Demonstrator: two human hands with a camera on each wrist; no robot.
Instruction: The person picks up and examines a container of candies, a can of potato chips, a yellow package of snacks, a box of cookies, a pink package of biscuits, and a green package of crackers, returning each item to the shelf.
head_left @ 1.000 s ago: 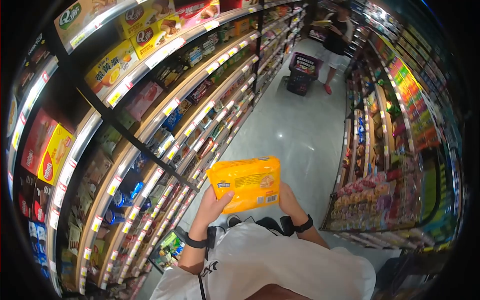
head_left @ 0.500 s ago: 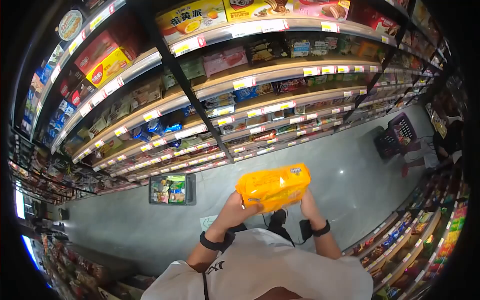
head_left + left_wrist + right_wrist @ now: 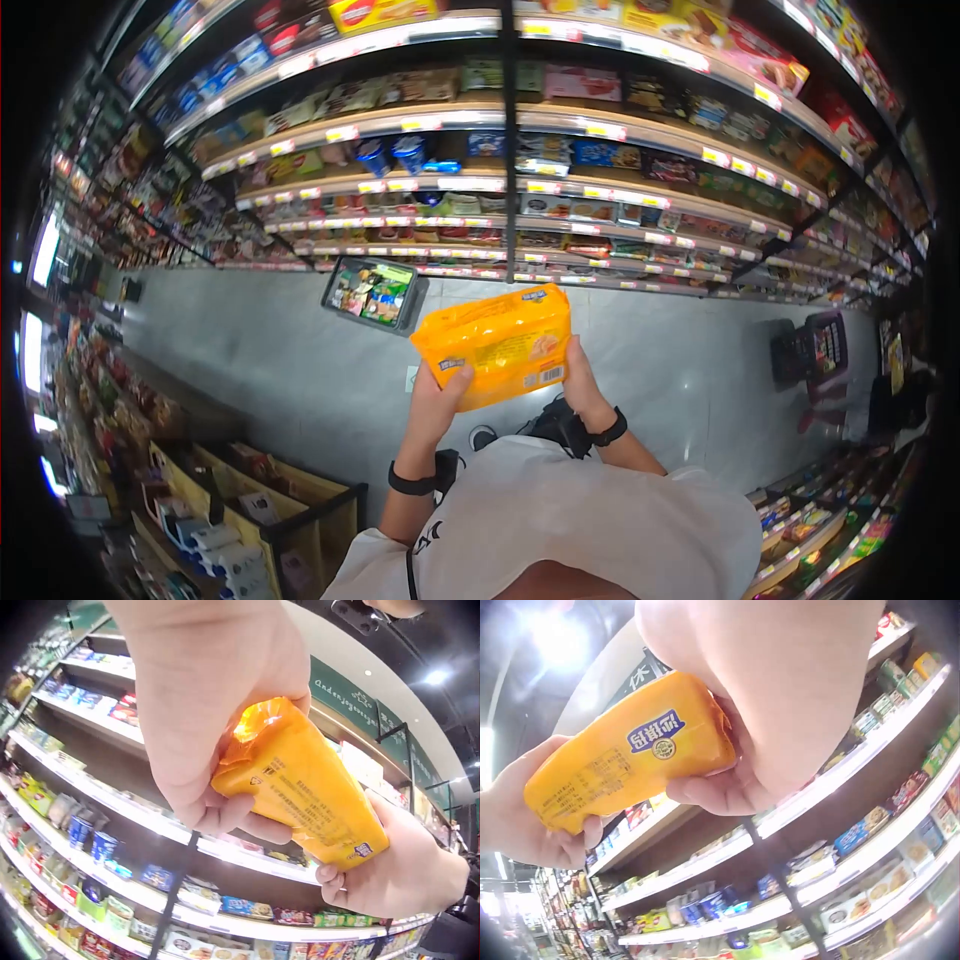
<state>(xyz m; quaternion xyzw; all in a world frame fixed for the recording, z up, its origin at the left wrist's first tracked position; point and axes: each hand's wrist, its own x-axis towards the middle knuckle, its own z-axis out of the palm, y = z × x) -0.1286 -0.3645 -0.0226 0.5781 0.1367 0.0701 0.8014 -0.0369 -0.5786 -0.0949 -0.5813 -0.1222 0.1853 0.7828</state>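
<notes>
Held out in front of the body is a plump, shiny orange packet of sachima [image 3: 495, 350], its printed face and barcode turned toward the head view. My left hand [image 3: 432, 408] grips its left end, thumb lying over the printed face. At the other end, my right hand [image 3: 588, 385] grips the packet with fingers curled underneath, as the left wrist view shows. A blue label with white characters marks one narrow side of the packet [image 3: 637, 750] in the right wrist view. Both wrists wear black straps.
Snack shelves [image 3: 440, 190] with price tags rise ahead. A grey shopping basket [image 3: 412, 312] holding goods stands on the floor at their foot. Farther right are a dark basket [image 3: 790, 355] and another person [image 3: 905, 400]. A wooden display bin [image 3: 320, 510] stands lower left.
The view has swung left from along the aisle to face the shelves, bringing the grey basket fully into sight. The packet tipped and turned back, its printed face showing again; both hands kept hold.
</notes>
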